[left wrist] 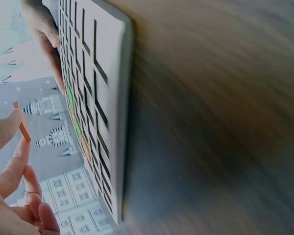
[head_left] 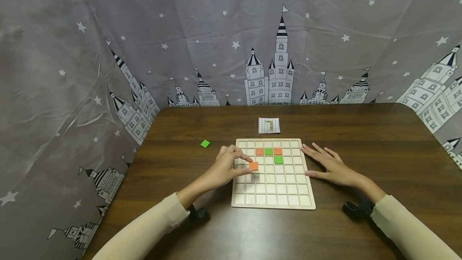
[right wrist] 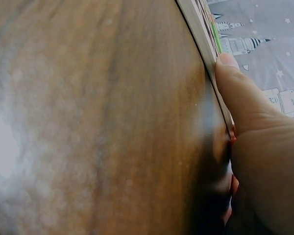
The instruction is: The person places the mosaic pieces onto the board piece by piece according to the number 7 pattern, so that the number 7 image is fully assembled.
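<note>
An orange square tile (head_left: 254,166) is pinched between the thumb and a finger of my left hand (head_left: 224,167), above the left part of a pale wooden grid board (head_left: 270,200). The left wrist view shows the same orange tile (left wrist: 22,125) edge-on, raised off the board. Set in one row of the board are an orange tile (head_left: 260,151), a green tile (head_left: 268,151) and another orange tile (head_left: 277,151); a second green tile (head_left: 278,159) sits just below that last one. My right hand (head_left: 332,167) rests with spread fingers at the board's right edge, its thumb (right wrist: 230,73) touching the side.
A loose green tile (head_left: 205,143) lies on the brown table (head_left: 173,131) left of the board. Behind the board is a small printed card (head_left: 269,125) with a coloured grid pattern. A grey curtain (head_left: 216,31) with castles and stars hangs behind the table.
</note>
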A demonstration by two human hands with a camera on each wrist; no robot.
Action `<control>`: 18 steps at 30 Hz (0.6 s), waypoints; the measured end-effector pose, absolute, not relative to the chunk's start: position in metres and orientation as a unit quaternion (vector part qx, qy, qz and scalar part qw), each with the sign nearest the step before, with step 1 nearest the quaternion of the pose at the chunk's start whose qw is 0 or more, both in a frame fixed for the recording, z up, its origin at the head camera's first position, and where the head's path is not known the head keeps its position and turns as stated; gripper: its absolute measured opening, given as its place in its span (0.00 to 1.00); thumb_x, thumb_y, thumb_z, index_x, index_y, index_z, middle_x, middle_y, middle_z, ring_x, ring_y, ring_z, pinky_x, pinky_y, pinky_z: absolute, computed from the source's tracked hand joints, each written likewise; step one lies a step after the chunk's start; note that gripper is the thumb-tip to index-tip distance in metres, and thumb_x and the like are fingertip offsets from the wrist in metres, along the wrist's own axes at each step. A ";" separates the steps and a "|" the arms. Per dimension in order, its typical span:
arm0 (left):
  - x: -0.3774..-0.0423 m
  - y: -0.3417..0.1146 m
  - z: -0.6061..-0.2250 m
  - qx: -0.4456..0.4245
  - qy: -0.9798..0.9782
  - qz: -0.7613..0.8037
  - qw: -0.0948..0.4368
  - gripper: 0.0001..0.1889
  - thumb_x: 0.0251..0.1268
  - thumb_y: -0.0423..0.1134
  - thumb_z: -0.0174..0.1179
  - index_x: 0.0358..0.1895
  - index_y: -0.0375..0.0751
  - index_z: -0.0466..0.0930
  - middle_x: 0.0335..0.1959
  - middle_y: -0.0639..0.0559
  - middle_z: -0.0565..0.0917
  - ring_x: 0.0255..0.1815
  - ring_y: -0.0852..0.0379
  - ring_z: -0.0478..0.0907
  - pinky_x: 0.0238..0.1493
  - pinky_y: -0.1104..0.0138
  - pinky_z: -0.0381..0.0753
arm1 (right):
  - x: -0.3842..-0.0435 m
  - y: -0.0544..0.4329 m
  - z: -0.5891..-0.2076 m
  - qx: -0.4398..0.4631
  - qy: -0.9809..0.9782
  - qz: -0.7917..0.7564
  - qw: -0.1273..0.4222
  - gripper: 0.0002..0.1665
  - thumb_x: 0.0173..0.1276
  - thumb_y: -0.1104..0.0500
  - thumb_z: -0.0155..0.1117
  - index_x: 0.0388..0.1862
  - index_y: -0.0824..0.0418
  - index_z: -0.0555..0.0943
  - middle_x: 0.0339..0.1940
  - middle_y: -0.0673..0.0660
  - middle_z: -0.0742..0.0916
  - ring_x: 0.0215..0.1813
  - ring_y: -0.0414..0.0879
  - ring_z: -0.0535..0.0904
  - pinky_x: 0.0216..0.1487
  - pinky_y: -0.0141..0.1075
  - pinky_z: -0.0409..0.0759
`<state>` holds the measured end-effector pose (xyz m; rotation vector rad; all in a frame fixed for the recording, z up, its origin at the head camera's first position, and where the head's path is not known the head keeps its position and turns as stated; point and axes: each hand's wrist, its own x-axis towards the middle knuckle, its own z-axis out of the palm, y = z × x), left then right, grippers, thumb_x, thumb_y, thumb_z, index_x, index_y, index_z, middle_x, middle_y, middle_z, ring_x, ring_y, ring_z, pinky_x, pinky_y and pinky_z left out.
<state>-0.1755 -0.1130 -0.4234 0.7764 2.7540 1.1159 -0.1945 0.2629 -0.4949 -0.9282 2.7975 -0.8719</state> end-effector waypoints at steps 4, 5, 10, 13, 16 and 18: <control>-0.179 -0.096 -0.424 0.256 0.891 0.372 0.046 0.12 0.58 0.42 0.73 0.45 0.46 0.90 0.46 0.53 0.76 0.51 0.50 0.62 0.53 0.54 0.62 | -0.195 0.263 -0.494 -0.299 0.910 -0.284 0.036 0.48 0.69 0.45 0.67 0.80 0.59 0.57 0.79 0.60 0.62 0.79 0.64 0.47 0.69 0.65 0.40; -0.180 -0.091 -0.424 0.257 0.890 0.373 0.049 0.12 0.58 0.42 0.73 0.45 0.46 0.89 0.46 0.53 0.76 0.52 0.50 0.63 0.54 0.53 0.62 | -0.195 0.263 -0.494 -0.298 0.910 -0.284 0.037 0.48 0.69 0.45 0.67 0.80 0.59 0.57 0.79 0.60 0.62 0.79 0.64 0.47 0.69 0.65 0.39; -0.181 -0.071 -0.427 0.254 0.888 0.379 0.062 0.12 0.58 0.42 0.74 0.45 0.47 0.89 0.47 0.53 0.77 0.53 0.51 0.63 0.56 0.52 0.63 | -0.195 0.263 -0.493 -0.294 0.912 -0.283 0.039 0.48 0.69 0.45 0.67 0.80 0.59 0.57 0.79 0.60 0.62 0.79 0.64 0.47 0.69 0.65 0.39; -0.182 -0.060 -0.430 0.249 0.887 0.382 0.068 0.13 0.57 0.43 0.74 0.45 0.47 0.89 0.46 0.51 0.77 0.52 0.51 0.63 0.55 0.53 0.65 | -0.194 0.263 -0.492 -0.295 0.912 -0.283 0.040 0.48 0.69 0.45 0.67 0.80 0.60 0.57 0.79 0.60 0.62 0.79 0.64 0.47 0.69 0.66 0.39; -0.182 -0.051 -0.435 0.240 0.888 0.385 0.072 0.13 0.56 0.43 0.75 0.45 0.48 0.90 0.47 0.51 0.78 0.52 0.51 0.63 0.54 0.56 0.66 | -0.194 0.263 -0.492 -0.297 0.911 -0.283 0.039 0.49 0.69 0.45 0.67 0.80 0.60 0.57 0.79 0.60 0.62 0.79 0.65 0.47 0.69 0.66 0.39; -0.183 -0.045 -0.438 0.234 0.891 0.383 0.073 0.13 0.56 0.44 0.75 0.45 0.48 0.90 0.46 0.52 0.78 0.51 0.52 0.64 0.54 0.57 0.65 | -0.194 0.262 -0.492 -0.299 0.910 -0.284 0.039 0.48 0.69 0.45 0.67 0.80 0.61 0.57 0.79 0.61 0.62 0.79 0.65 0.47 0.69 0.66 0.39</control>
